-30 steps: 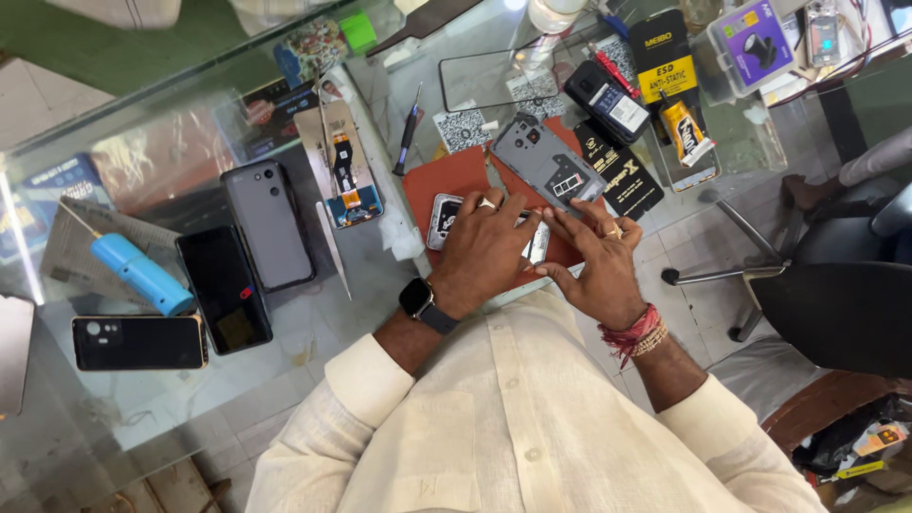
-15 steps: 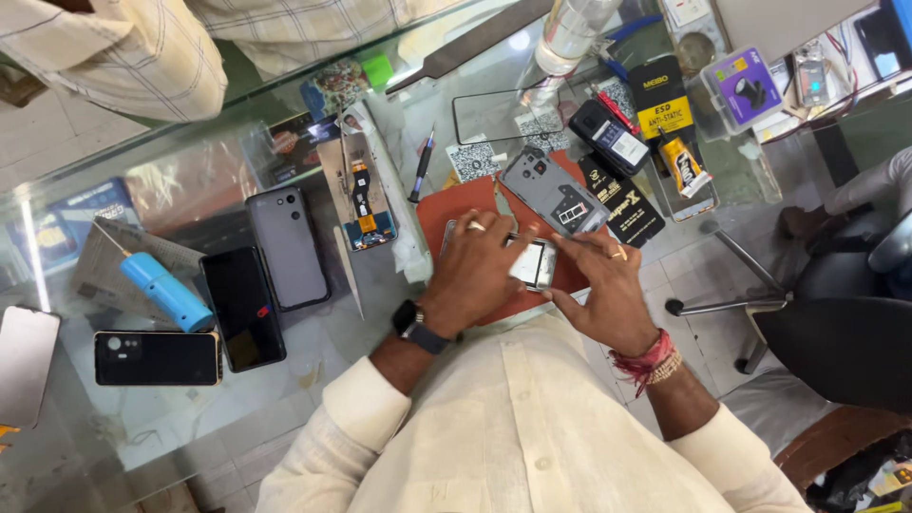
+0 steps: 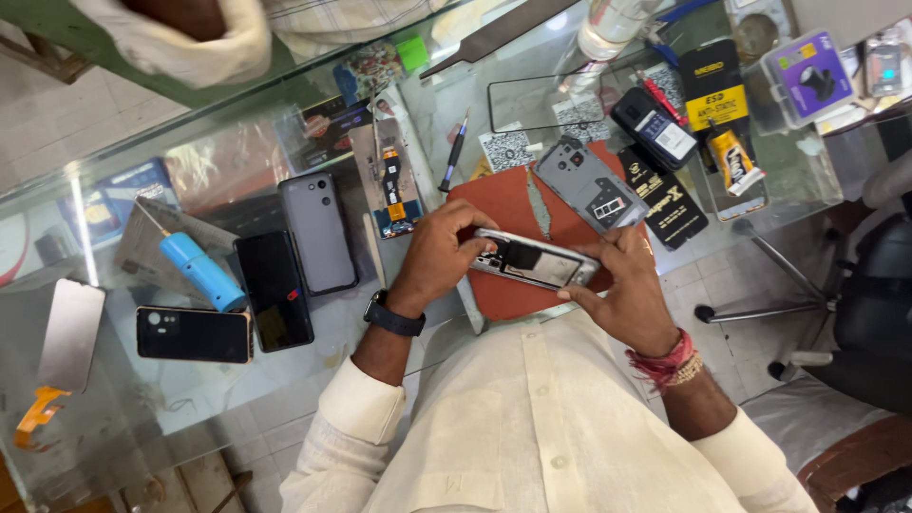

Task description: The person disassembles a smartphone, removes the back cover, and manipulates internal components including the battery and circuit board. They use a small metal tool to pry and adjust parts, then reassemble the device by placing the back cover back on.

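Opened silver phone frame (image 3: 534, 260) is held at the centre of the frame, above a red-brown mat (image 3: 518, 204). Its long axis is laid left to right. The left hand (image 3: 439, 253) is clamped on its left end, the right hand (image 3: 622, 285) on its right end.

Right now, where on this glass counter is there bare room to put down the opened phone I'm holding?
Bare glass lies near the front edge, below the black phone and the dark phone, left of your left hand. The red mat is mostly taken by your hands and the grey back cover. The far right end, around the glue tube, is crowded.
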Available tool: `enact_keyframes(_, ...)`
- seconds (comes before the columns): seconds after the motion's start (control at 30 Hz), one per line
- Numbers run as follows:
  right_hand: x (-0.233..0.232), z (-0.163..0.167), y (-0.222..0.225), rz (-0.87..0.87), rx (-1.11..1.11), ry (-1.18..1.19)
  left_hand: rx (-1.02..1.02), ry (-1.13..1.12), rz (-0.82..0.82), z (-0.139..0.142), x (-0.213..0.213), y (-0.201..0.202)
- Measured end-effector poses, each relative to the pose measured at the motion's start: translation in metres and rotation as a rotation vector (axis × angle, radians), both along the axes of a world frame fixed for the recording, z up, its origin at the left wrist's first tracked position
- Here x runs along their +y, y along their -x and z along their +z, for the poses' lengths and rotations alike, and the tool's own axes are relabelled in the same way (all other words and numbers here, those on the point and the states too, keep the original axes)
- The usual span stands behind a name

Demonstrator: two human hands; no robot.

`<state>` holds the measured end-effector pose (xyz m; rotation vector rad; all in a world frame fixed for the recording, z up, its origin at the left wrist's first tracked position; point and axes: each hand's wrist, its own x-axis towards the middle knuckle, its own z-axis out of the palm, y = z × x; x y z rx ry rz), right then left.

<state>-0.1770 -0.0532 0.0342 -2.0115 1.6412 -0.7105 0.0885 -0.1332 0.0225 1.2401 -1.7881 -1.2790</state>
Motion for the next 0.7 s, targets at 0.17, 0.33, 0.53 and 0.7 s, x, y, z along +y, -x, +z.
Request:
enact_keyframes(0.17, 0.000, 0.005, -0.015, 0.028, -0.259, -0.026, 0.079, -0.066, -0.064, -0.004, 0.009, -0.011)
enact_keyframes(0.33, -0.006, 0.014, -0.028, 0.219, -0.163, 0.204, 0.225, -0.114, -0.095, -0.015, 0.024, -0.019)
enact_keyframes(0.53, -0.006, 0.014, -0.041, 0.327, -0.093, 0.308, 0.471, -0.131, -0.100, -0.032, 0.041, -0.023)
enact_keyframes(0.7, -0.003, 0.010, -0.043, 0.331, -0.099, 0.352, 0.379, -0.049, -0.150, -0.033, 0.046, -0.013)
